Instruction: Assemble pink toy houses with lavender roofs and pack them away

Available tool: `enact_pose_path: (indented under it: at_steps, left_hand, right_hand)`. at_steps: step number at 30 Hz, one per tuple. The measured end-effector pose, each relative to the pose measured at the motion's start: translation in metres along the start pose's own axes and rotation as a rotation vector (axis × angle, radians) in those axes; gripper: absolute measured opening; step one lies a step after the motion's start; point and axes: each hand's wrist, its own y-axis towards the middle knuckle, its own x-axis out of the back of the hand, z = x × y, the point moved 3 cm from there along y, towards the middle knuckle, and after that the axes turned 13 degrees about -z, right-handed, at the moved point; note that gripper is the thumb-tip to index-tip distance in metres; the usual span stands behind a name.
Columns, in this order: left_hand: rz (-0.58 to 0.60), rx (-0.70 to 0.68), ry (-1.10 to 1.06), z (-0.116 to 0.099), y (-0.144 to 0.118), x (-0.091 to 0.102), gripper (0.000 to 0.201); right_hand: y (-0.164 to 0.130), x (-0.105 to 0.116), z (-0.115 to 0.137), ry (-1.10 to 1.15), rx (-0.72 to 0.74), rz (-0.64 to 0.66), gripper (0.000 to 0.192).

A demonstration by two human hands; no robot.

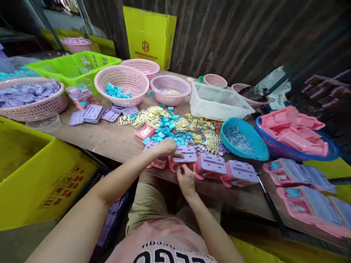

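A row of pink toy boxes with lavender tops runs along the table's front edge. My left hand [168, 148] reaches over one toy box [188, 155], its thumb stretched across the top and its other fingers curled, partly out of sight. At the front side of that same box, my right hand [187, 179] pinches what looks like a small teal piece [180, 166], mostly covered by the fingertips. Two toy boxes, a nearer one [211, 163] and a farther one [241, 171], stand to the right. Another box [157, 162] is partly behind my left forearm.
Teal pieces [167, 129] and cream part frames [150, 116] lie heaped behind the boxes. Around them stand pink baskets [123, 82], a white crate [219, 102], a teal bowl [244, 140] and a blue basket [298, 155] of pink parts. A black-handled tool [271, 204] lies right.
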Motion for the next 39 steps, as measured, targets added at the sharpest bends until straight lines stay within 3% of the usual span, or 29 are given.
enact_pose_path:
  at_steps: [14, 30, 39]
  left_hand:
    - [0.006, 0.008, -0.048, 0.000, -0.003, 0.005, 0.068]
    - [0.015, -0.056, -0.076, 0.004, 0.003, -0.005, 0.071]
    - [0.005, -0.035, -0.181, 0.008, 0.006, -0.014, 0.072]
  right_hand:
    - [-0.002, -0.001, 0.001, -0.007, 0.025, -0.030, 0.029]
    - [-0.007, -0.011, 0.008, -0.092, 0.059, -0.116, 0.026]
    - [-0.008, -0.022, 0.005, -0.152, 0.010, -0.083, 0.026]
